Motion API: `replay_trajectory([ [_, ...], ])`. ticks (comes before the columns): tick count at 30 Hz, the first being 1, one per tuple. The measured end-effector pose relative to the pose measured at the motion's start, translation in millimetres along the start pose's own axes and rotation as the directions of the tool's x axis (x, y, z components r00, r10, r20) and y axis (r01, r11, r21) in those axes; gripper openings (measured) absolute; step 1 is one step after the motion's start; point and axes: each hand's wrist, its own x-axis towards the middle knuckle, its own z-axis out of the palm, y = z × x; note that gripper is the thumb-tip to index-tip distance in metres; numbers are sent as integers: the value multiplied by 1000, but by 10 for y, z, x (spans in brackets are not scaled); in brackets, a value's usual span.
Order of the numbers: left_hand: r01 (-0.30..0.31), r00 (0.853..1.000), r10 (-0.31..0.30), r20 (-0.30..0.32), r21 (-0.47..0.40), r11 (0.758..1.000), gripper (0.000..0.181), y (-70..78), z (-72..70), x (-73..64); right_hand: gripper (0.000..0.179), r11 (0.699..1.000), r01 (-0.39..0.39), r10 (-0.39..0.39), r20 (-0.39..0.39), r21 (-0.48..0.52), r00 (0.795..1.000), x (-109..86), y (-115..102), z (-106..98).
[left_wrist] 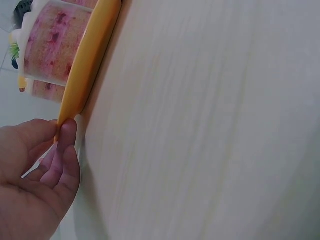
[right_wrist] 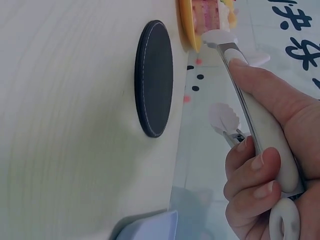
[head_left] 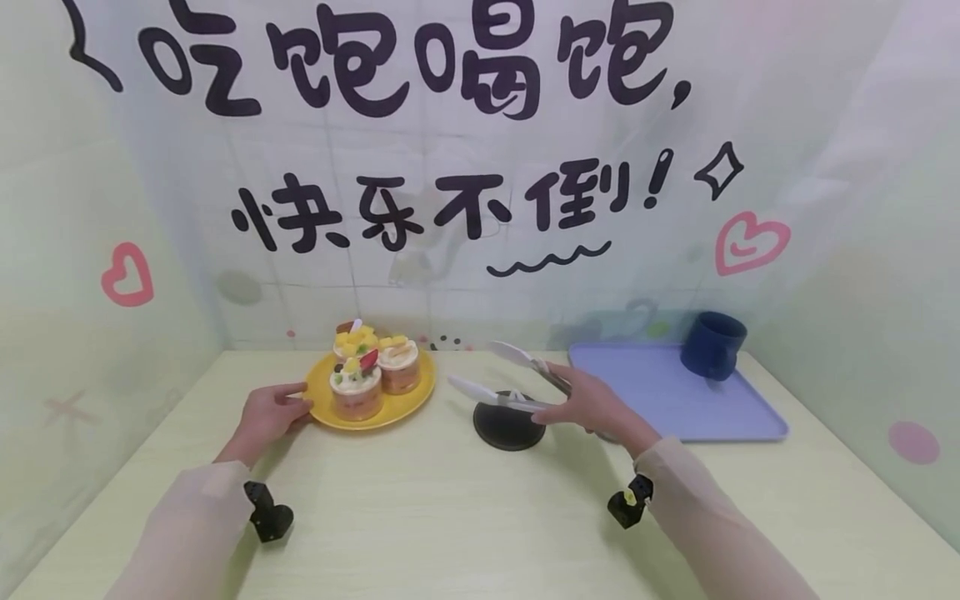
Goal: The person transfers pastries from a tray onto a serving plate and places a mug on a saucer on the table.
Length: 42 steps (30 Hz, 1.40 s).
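At the left, my left hand [head_left: 266,417] pinches the rim of a yellow plate [head_left: 408,407] between thumb and fingers. Three dessert cups, including a front cup [head_left: 357,398], stand close together on it, with cream, fruit and pink layers. My right hand [head_left: 592,404] grips a pair of tongs [right_wrist: 272,135] with pale tips and handles. The tongs' arms are spread apart and point left toward the plate, with nothing between them. Below the tongs lies a round black coaster [head_left: 510,432], its stitched edge showing in the right wrist view.
At the back right of the light wood table [head_left: 420,517] lies a lavender tray [head_left: 622,392]. A dark blue mug [head_left: 712,343] sits at its back right corner. Behind the table hangs a pale sheet [head_left: 465,308] with black lettering, and side walls enclose the table.
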Motion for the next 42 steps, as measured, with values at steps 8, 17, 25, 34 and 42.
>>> replay_trajectory([
  [8, 10, 1000, -10, -2, 2, 1000, 51, 14, 2, 4, 91, 988, 101, -107, -39, -118, 994, -58, 181, -100],
  [17, 8, 1000, -8, -5, 6, 1000, 51, -9, -2, -8, 91, 985, 115, -126, -78, -130, 989, -148, 290, -155],
  [25, 12, 1000, -12, -6, -12, 1000, 51, -9, -3, 0, 92, 988, 87, -97, -77, -128, 992, -217, 343, -216],
  [34, 18, 1000, -19, -5, -22, 1000, 52, -15, -5, 2, 92, 993, 62, -70, -83, -102, 994, -313, 376, -310],
  [42, 14, 1000, -14, -3, -18, 1000, 52, -13, 0, 9, 92, 998, -41, 38, -69, -40, 997, -430, 486, -413],
])
